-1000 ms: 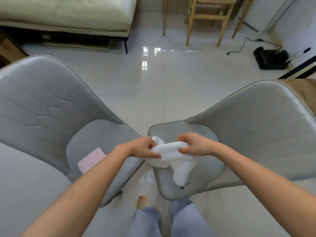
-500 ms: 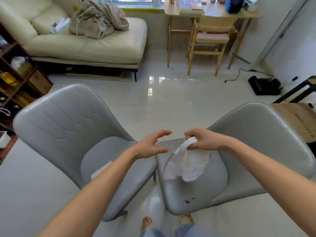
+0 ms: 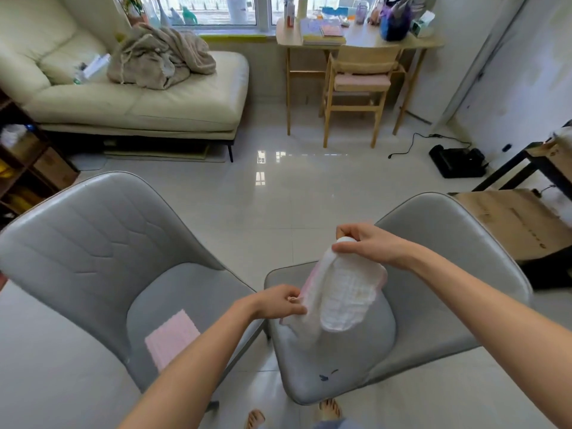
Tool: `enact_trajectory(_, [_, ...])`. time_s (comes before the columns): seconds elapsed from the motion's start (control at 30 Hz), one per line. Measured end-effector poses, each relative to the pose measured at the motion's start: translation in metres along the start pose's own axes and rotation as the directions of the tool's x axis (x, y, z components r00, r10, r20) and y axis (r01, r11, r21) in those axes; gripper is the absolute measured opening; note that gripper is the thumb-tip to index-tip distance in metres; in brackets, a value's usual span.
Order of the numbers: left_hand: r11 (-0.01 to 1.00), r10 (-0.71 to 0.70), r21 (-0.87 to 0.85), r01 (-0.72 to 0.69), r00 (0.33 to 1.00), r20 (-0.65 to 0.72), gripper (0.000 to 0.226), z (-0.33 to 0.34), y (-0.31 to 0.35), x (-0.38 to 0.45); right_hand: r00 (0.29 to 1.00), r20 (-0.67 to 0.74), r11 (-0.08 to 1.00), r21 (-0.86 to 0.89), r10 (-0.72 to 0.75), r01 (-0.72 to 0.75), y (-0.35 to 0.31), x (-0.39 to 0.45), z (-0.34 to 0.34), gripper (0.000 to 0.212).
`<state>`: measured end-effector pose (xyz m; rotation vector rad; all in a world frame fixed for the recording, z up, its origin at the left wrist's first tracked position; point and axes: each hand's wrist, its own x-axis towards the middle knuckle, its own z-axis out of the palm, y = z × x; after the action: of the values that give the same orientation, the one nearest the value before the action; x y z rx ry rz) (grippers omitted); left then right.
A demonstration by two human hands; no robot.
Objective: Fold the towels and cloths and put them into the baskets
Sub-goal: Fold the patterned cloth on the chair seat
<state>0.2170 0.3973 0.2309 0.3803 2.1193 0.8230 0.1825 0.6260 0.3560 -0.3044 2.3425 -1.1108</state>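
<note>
A white cloth with a pink edge (image 3: 343, 295) hangs in the air over the seat of the right grey chair (image 3: 439, 305). My right hand (image 3: 368, 243) pinches its top corner. Lower down, my left hand (image 3: 278, 301) pinches the cloth's left pink edge. A folded pink cloth (image 3: 171, 337) lies flat on the seat of the left grey chair (image 3: 102, 261), partly hidden by my left forearm. No basket is in view.
The two grey chairs stand side by side in front of me, with my bare feet (image 3: 255, 419) below. Beyond lie shiny floor tiles, a cream sofa (image 3: 139, 100) with a beige blanket, a wooden desk and chair (image 3: 356, 85), a cardboard box (image 3: 520, 224) and a black device (image 3: 458, 162).
My left hand let go of the bunched cloth, opened, then pinched its left edge. My right hand lifted the cloth, which now hangs open. The camera tilted up.
</note>
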Motion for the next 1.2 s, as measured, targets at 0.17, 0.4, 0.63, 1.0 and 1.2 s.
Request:
enact_trajectory(0.17, [0.977,-0.173,0.130,0.170,0.985,0.010,0.018,0.011,-0.031,-0.019,0.853,-0.518,0.995,-0.102,-0.058,0.005,0.031,0.014,-0.022,0.016])
enact_trajectory(0.4, [0.884,-0.450,-0.008,0.467,0.848,-0.278,0.046,-0.007,-0.082,-0.049,0.942,-0.334,0.840,-0.505,0.018,-0.195,0.084,0.024,-0.013,0.016])
enact_trajectory(0.63, [0.735,-0.460,-0.612,0.291,0.877,-0.136,0.031,-0.025,-0.093,-0.071,0.982,-0.174,0.613,-0.769,0.070,-0.180,0.101,0.026,0.023,0.013])
enact_trajectory(1.0, [0.258,-0.545,-0.962,-0.084,0.810,-0.217,0.026,-0.018,-0.071,-0.056,0.901,-0.053,0.879,-0.204,0.430,-0.431,0.103,0.017,0.060,0.025])
enact_trajectory(1.2, [0.192,-0.506,-0.972,-0.139,0.834,-0.219,0.036,-0.011,-0.054,-0.050,0.849,-0.245,0.882,0.066,0.468,-0.467,0.100,0.017,0.068,0.022])
